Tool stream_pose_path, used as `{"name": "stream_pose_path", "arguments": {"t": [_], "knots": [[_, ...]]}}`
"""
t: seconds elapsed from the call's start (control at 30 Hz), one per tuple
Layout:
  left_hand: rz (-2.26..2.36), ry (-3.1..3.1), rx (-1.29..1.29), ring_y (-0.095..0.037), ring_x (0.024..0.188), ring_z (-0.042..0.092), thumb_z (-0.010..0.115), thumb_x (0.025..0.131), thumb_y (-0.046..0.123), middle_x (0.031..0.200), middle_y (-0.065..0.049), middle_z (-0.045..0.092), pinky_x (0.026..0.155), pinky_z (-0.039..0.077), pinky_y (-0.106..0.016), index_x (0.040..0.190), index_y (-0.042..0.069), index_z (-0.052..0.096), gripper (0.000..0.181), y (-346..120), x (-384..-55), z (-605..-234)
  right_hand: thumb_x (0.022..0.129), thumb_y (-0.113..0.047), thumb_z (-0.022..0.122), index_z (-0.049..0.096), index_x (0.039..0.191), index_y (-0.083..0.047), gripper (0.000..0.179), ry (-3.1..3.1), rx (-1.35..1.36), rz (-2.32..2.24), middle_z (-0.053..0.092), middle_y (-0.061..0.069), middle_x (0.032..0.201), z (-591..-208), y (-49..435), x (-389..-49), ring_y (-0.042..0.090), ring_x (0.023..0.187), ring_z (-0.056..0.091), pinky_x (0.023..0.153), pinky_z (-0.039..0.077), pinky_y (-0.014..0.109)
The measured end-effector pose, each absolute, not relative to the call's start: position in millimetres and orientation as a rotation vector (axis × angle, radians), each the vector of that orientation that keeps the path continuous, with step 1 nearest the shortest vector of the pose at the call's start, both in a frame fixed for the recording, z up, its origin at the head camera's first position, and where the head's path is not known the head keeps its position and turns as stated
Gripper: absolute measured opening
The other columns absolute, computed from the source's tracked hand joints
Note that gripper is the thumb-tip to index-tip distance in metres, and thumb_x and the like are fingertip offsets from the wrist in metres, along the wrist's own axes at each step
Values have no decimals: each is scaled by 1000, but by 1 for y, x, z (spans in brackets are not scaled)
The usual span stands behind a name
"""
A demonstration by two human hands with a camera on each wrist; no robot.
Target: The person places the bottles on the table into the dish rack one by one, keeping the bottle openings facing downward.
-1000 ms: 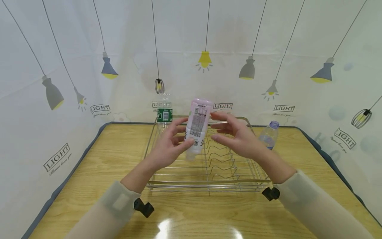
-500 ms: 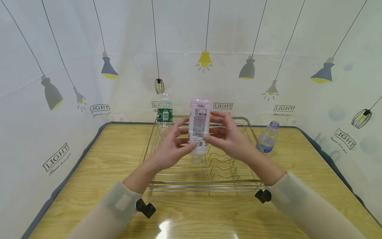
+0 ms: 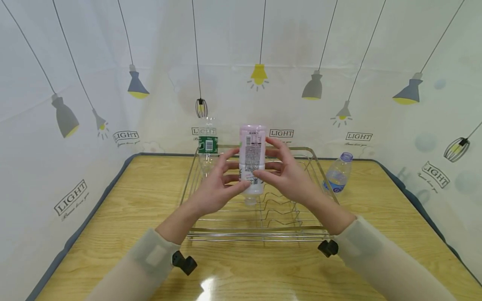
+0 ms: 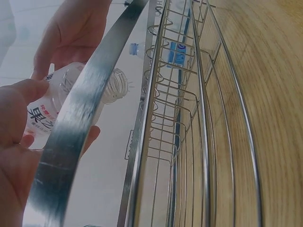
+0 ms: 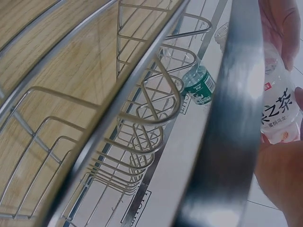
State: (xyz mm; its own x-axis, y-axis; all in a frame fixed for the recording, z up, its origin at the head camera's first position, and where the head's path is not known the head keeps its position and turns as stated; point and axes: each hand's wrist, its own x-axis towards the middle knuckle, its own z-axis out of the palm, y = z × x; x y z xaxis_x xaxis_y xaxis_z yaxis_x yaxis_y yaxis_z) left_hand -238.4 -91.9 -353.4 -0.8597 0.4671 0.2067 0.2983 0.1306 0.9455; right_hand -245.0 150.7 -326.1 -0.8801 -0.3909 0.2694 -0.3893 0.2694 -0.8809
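Observation:
A pink-and-white labelled plastic drink bottle (image 3: 252,144) is held upside down above a metal wire dish rack (image 3: 263,229). Its neck points down, and the threaded mouth (image 4: 116,86) appears uncapped in the left wrist view. My left hand (image 3: 214,186) grips the bottle from the left, thumb across the front near its lower part. From the right, my right hand (image 3: 291,175) holds it too, with the thumb on the label and fingers along the side. The fingers behind the bottle are partly hidden. A green-labelled clear bottle (image 3: 208,144) stands at the rack's back left corner.
To the right of the rack, a clear bottle with a blue label and purple-blue rim (image 3: 339,173) stands on the wooden table (image 3: 132,196). Wavy wire dividers (image 3: 280,205) fill the rack's right half. A lamp-printed cloth (image 3: 158,104) encloses the table's back and sides.
My right hand has moved left and come into contact with the bottle, which it was beside before. The bottle has gone from tilted to nearly vertical. The left hand has barely moved.

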Motion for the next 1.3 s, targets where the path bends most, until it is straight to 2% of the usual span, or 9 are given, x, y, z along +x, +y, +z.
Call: {"name": "stream_pose_path", "arguments": {"t": [0.47,0.7,0.93,1.1,1.3], "knots": [[1850,2241,785,-42,141,63,74,106,14,163,-20,47,113,58,-55,173,34,19,89,-93,-236,-352,104,-8,76,17,172,-23,91,2467,-732,-1761,48,21,158,-325,148,-244,45,138,64,109,60,57],[1836,2287,795,-38,140,64,76,105,16,160,-13,52,112,59,-52,172,37,28,85,-101,-235,-353,104,-6,75,17,172,-21,90,2424,-763,-1798,49,21,157,-324,148,-245,44,137,64,109,60,54],[1795,2332,813,-39,136,67,74,107,17,158,-16,55,107,62,-50,167,23,40,69,-118,-229,-355,104,-4,74,16,173,-18,91,2435,-750,-1816,49,21,157,-319,150,-246,43,136,65,108,60,55],[1764,2393,781,-36,129,69,73,107,16,154,-15,58,100,64,-39,162,20,47,61,-139,-224,-358,104,-4,74,16,173,-19,92,2443,-734,-1818,49,20,157,-318,154,-250,42,138,64,110,59,55],[1690,2542,708,-26,114,70,74,107,20,146,-10,65,88,62,-29,156,21,56,53,-167,-218,-364,103,-1,73,15,173,-19,93,2453,-745,-1813,48,20,157,-316,158,-253,41,134,66,104,63,42]]}}
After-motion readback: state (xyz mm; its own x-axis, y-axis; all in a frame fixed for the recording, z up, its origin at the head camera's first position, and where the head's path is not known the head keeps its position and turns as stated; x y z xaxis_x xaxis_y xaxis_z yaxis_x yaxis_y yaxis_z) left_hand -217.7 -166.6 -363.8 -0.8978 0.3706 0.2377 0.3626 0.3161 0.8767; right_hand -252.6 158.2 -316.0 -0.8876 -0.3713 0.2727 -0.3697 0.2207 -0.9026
